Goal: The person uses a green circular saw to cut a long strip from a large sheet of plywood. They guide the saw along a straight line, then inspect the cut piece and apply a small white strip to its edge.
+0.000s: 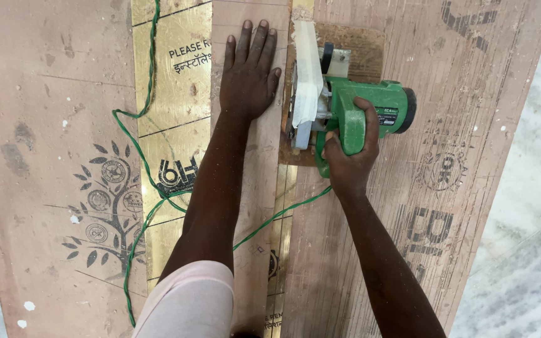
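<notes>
Right hand gripping green circular saw, left hand flat, open on plywood strip

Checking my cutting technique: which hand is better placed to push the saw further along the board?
Right: the right hand already grips the green saw handle; the left hand lies flat on the narrow strip.

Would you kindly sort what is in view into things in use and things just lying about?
In use: green saw gripped by right hand; narrow strip pressed flat by left hand; green cord; plywood sheet.
Lying about: gold laminate; floor.
</notes>
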